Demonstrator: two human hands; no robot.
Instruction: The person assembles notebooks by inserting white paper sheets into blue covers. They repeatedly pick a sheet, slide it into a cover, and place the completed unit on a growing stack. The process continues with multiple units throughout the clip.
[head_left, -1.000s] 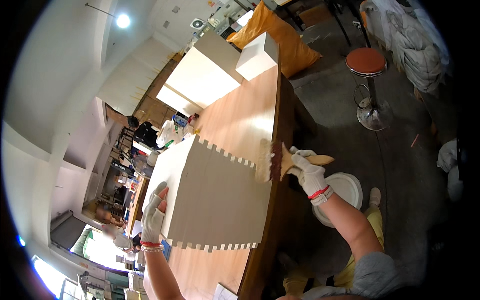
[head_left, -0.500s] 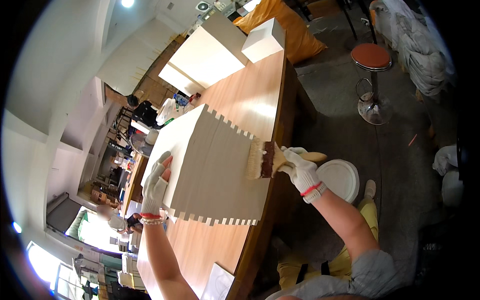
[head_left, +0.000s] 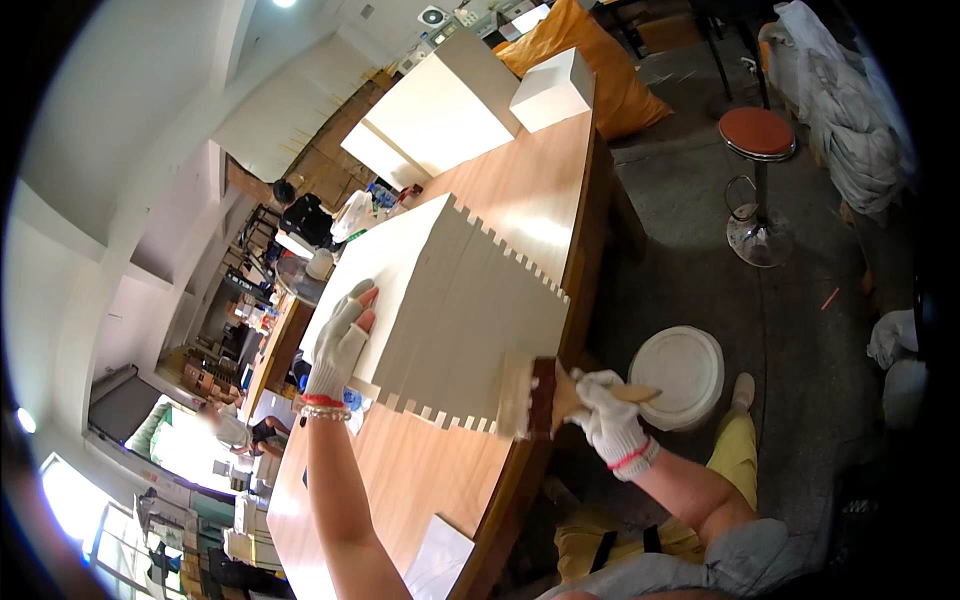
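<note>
Sheet of paper [head_left: 440,558] at 6 o'clock on wooden surface [head_left: 430,470]. Right hand [head_left: 608,418], gloved, between 4 and 5 o'clock, fingers closed round handle of wide brush [head_left: 541,398]; bristles by lower corner of pale box [head_left: 465,310]. Left hand [head_left: 340,335], gloved, between 8 and 9 o'clock, fingers loosely extended against box's left side, gripping nothing. Box at dial centre, two edges notched. Round white tub [head_left: 677,378], 4 o'clock. Red-seated stool [head_left: 757,132], 2 o'clock. Orange sack [head_left: 608,80], 1 o'clock.

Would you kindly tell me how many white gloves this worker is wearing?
2: one on the left hand, which rests against the side of the pale box, and one on the right hand, which holds the wide brush.
</note>
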